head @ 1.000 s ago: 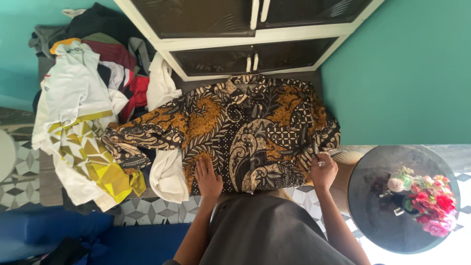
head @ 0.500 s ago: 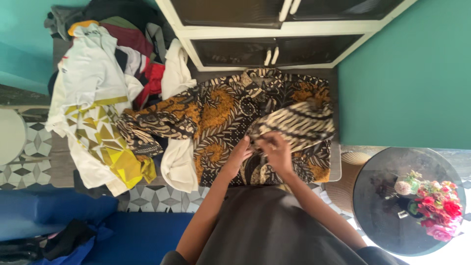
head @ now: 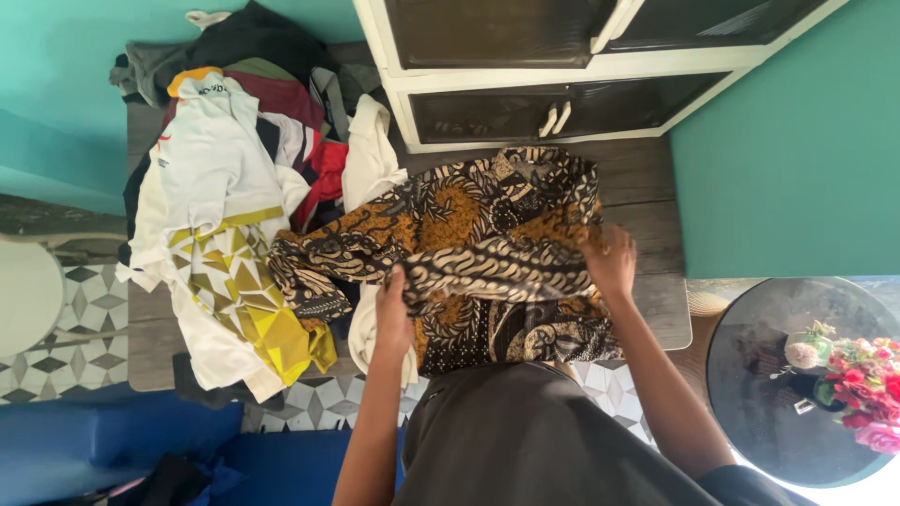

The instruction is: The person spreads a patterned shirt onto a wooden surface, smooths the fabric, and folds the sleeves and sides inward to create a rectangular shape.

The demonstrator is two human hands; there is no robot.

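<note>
batik shirt (head: 469,253) – spread on the grey table (head: 647,187), a sleeve folded across it | left hand (head: 392,314) – fingers pinched on sleeve end | right hand (head: 611,262) – fingers curled on the shirt's right edge | clothes pile (head: 234,187) heaped at the left

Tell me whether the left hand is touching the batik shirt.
Touching. The head view shows the left hand gripping the folded-over sleeve of the batik shirt, fingers closed on the cloth.

- No packages, signs or screens anywhere in view.
- Only label-like marks: small dark print at the collar and a small red-and-dark emblem on the chest of the white and yellow sports jersey (head: 211,201), lying at the left, too small to make out.
</note>
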